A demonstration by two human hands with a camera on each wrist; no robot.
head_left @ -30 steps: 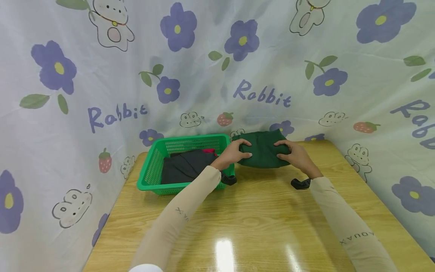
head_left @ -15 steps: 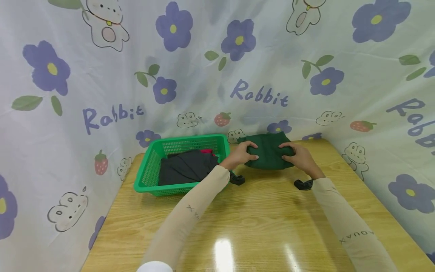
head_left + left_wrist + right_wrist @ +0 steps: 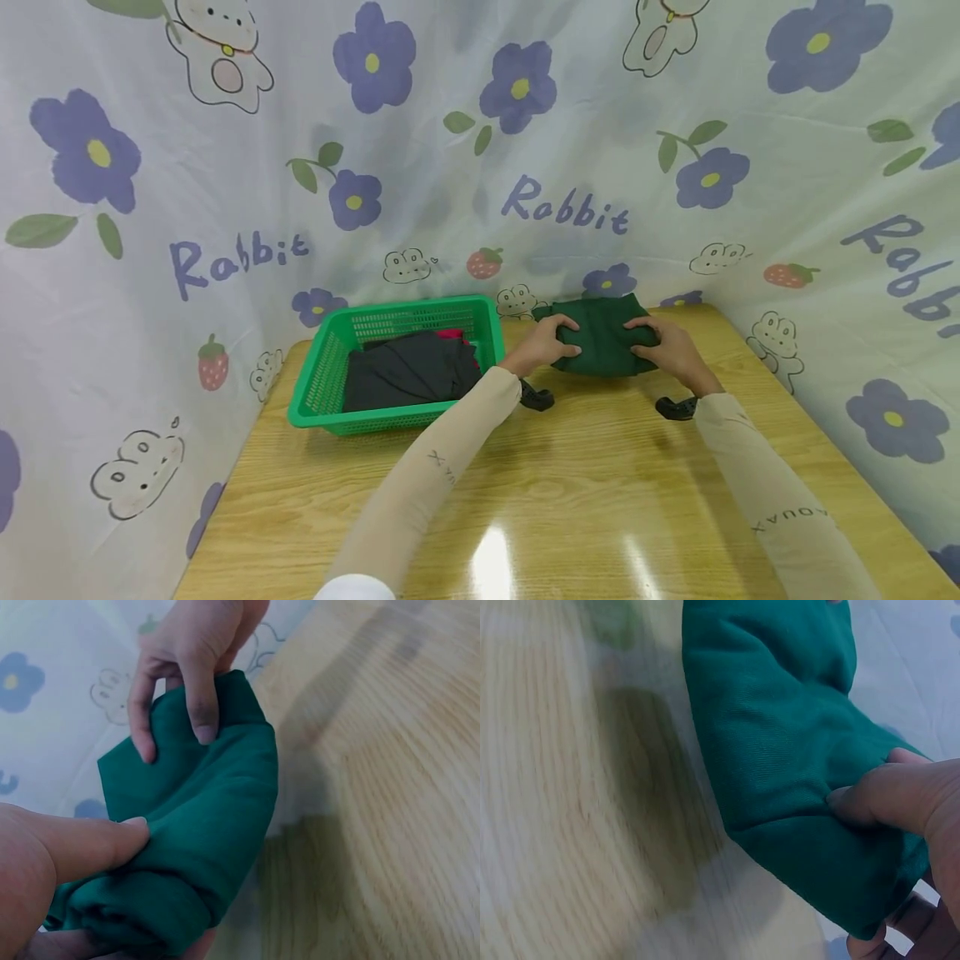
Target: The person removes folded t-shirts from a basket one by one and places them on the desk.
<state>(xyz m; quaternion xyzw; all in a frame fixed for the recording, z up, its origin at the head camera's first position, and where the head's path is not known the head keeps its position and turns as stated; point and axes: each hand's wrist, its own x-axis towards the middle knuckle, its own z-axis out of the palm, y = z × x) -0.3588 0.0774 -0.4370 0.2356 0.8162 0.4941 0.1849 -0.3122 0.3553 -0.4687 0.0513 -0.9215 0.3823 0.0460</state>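
Observation:
A folded dark green cloth garment [image 3: 604, 337] is held between both hands at the back of the table; its exact kind cannot be told. My left hand [image 3: 546, 343] grips its left end, thumb on the near face and fingers curled behind and under, where the left wrist view shows rolled layers [image 3: 142, 907]. On the opposite end, my right hand [image 3: 670, 348] pinches the cloth between thumb and fingers. In the right wrist view the thumb [image 3: 877, 799] presses a crease into the fabric. A shadow under the garment shows on the wood.
Left of the hands stands a green plastic basket [image 3: 300, 412] holding folded black cloth [image 3: 408, 367] and a bit of red cloth [image 3: 452, 333]. The wooden table [image 3: 570, 500] ends against a printed curtain [image 3: 420, 183]. Black wrist mounts [image 3: 537, 396] hang below both wrists.
Both hands have shifted slightly right in the head view with the green garment, farther from the basket. The head view itself has turned a little. Both grips stay the same.

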